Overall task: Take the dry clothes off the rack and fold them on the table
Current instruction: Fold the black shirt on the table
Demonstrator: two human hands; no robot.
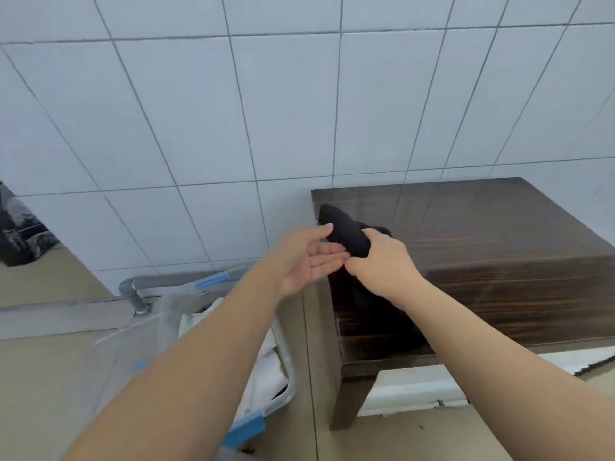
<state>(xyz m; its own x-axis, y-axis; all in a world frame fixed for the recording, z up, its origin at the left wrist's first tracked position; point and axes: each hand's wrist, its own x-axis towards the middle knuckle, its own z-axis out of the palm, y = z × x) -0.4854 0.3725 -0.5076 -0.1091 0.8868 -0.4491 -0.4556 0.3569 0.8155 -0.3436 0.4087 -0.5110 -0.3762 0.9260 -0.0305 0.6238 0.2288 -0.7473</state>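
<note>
2 bare forearms enter from 6 o'clock and converge toward the centre. Under the left forearm, at 7 o'clock, a clear plastic storage bin with blue clips holds pale, crumpled fabric; its smooth wall is glossy and see-through. Just past it at 8 o'clock runs a grey metal tube of the rack, bent at a rounded elbow, with a blue clip on it.

At the centre the left hand is spread, palm turned toward the right, fingers straight and touching the edge of a black cloth. The right hand has its fingers curled around that cloth, bunching it into a soft, dark roll. The cloth sits at the near left corner of the table, part of it draped down the side, where it blends with shadow.

The table is dark brown wood with streaky grain, a polished top and a square leg, filling 3 o'clock. Behind everything, from 9 to 2 o'clock, rises a wall of glossy white square tiles. A dark patterned bag stands at 9 o'clock.
</note>
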